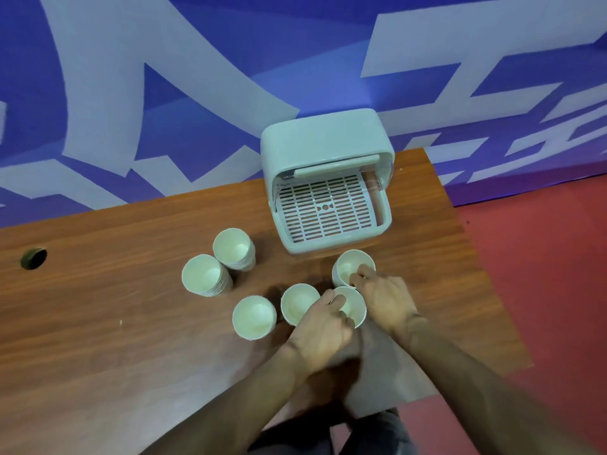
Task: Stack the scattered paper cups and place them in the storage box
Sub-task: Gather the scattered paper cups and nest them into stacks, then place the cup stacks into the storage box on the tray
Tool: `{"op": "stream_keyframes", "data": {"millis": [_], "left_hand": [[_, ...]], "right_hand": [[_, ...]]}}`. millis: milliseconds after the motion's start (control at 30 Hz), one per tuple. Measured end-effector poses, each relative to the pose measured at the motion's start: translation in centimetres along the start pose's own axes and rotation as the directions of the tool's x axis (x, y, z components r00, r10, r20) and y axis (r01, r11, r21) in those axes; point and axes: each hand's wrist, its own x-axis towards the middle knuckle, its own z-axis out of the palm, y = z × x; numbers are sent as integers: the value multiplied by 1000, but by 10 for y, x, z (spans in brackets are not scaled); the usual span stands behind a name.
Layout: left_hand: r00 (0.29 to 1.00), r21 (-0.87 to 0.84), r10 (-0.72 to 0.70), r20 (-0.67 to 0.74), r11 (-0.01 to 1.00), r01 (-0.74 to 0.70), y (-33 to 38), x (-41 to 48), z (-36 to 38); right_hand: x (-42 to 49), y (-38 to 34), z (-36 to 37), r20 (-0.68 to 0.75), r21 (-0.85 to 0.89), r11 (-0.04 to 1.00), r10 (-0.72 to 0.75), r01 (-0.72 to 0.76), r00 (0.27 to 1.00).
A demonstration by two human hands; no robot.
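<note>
Several white paper cups stand upright on the wooden table. Two stacks of cups sit at the left, one stack behind the other stack. Nearer me are a single cup and a cup beside my left hand. My left hand grips the rim of a cup. My right hand has its fingers pinched on the rim of the cup just in front of the storage box. The pale green box stands open, its slotted tray bare.
A round cable hole is in the table at the far left. The table's right edge runs close beside the box and my right arm, with red floor beyond. A blue and white wall stands behind the table.
</note>
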Motion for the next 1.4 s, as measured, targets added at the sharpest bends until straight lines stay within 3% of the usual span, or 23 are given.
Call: {"op": "stream_keyframes", "data": {"millis": [233, 433, 567, 800, 1000, 1133, 1300, 1400], "left_hand": [[990, 61, -42, 136, 998, 33, 16, 19, 3], [956, -6, -295, 9, 956, 295, 26, 33, -5], [925, 24, -380, 10, 925, 380, 31, 36, -8], [848, -73, -509, 149, 849, 523, 23, 56, -10], [750, -211, -640, 166, 720, 661, 18, 70, -32], [754, -271, -617, 228, 703, 657, 16, 75, -30], [794, -252, -582, 179, 753, 608, 4, 77, -22], [794, -371, -602, 84, 721, 586, -6, 71, -19]], "right_hand": [[0, 24, 7, -57, -72, 979, -194, 190, 979], [1, 74, 1, -158, -85, 949, -313, 303, 936], [7, 102, 1, -182, -114, 930, -364, 348, 913], [16, 104, 7, -224, -92, 928, -372, 361, 901], [17, 104, 6, -228, -96, 928, -372, 359, 900], [16, 102, 6, -234, -84, 941, -338, 328, 911], [16, 105, 0, -247, -64, 955, -297, 290, 922], [8, 111, -24, -343, -6, 961, -260, 275, 903]]}}
